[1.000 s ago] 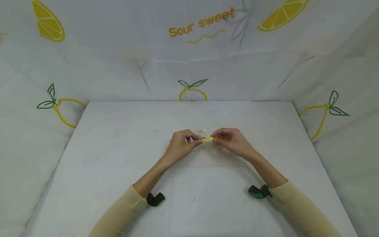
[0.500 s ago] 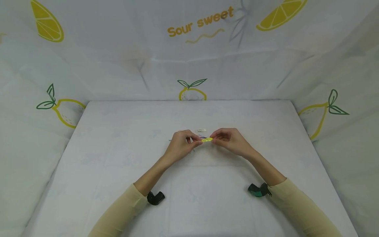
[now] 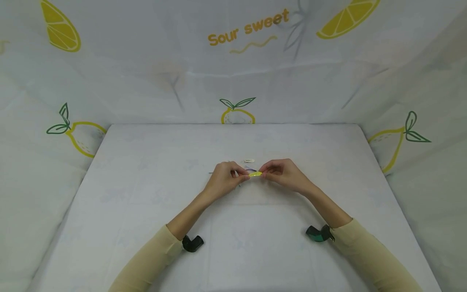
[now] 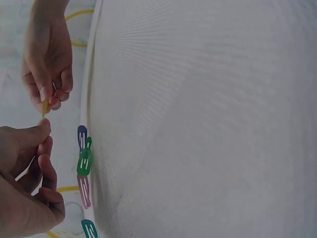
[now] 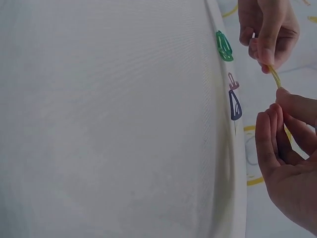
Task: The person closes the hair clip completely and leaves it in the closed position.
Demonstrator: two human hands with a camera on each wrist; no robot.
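Note:
A yellow snap hair clip (image 3: 255, 174) is held above the table between both hands. My left hand (image 3: 225, 178) pinches its left end between thumb and forefinger. At the other end, the fingertips of my right hand (image 3: 287, 175) pinch it too. The right wrist view shows the yellow clip (image 5: 275, 77) edge-on and slightly bowed. Behind and below the hands lie more snap clips: a purple one (image 4: 81, 135), a green one (image 4: 84, 164), a pink one (image 4: 84, 191) and a teal one (image 4: 89, 229). My left hand hides part of them in the head view.
A pale clip (image 3: 249, 161) lies on the white-covered table (image 3: 240, 235) just beyond the hands. Black wrist-worn devices show beside the left sleeve (image 3: 153, 255) and the right sleeve (image 3: 368, 251). Lemon-printed cloth (image 3: 233, 73) walls in the back and sides.
Both hands keep their pinch on the yellow hair clip. It has dropped very slightly toward me and looks narrower; more of the purple clip behind it shows. The arms have barely moved.

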